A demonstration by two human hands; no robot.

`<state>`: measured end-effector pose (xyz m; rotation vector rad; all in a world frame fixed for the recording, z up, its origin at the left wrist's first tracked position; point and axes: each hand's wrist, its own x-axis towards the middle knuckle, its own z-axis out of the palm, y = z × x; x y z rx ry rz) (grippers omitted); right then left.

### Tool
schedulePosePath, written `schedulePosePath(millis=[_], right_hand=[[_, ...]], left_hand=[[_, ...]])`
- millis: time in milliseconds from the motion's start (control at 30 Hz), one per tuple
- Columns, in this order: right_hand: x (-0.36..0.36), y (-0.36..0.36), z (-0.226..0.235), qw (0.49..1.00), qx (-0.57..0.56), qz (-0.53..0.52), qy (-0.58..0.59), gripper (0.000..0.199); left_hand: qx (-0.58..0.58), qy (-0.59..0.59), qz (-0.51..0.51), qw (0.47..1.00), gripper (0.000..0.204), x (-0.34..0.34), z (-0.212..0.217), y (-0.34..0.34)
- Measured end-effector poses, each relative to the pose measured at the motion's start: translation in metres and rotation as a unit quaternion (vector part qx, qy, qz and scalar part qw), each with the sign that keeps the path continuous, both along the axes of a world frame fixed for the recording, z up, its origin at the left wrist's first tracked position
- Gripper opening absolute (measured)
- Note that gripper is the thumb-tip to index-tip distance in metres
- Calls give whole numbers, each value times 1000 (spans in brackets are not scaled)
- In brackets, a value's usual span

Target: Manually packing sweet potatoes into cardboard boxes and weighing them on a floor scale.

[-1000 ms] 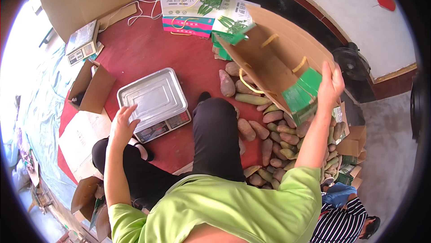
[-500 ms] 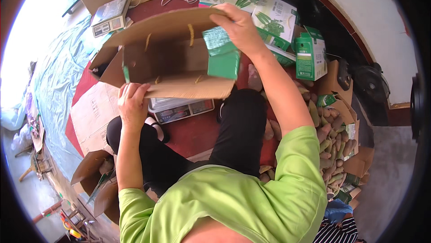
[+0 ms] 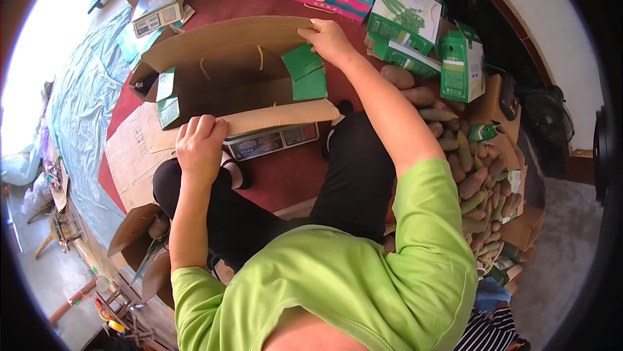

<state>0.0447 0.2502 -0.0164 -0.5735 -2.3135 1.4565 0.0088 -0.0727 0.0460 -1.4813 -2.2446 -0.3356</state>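
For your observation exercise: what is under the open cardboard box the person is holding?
A scale sits under the cardboard box; only its front display panel shows. Its weighing tray is covered by the box. The left hand and right hand grip the box's edges.

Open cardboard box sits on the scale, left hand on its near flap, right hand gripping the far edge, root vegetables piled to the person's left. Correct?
Not quite. The head view shows the pile of root vegetables on the person's right, not the left. The rest holds: the open cardboard box sits on the scale, the left hand is on its near flap and the right hand grips the far edge.
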Motion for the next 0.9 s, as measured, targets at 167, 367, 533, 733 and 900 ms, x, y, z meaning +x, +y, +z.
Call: schedulePosePath(millis=[167,367,533,733,900], right_hand=[[-1,8,2,999,23,-37,24,28],[13,-4,16,940,242,-238,43,24],[16,-37,36,949,275,87,-130,17],[7,-56,16,726,571,302,-236,25],[13,-60,44,677,657,255,-211,15]], left_hand=[[-2,-5,-4,1000,11,6,-2,11],[-3,-29,-1,1000,12,4,-2,22],[-12,-31,2,999,14,4,2,20],[-18,-29,0,999,14,3,2,25],[-50,-69,14,996,12,-5,9,17]])
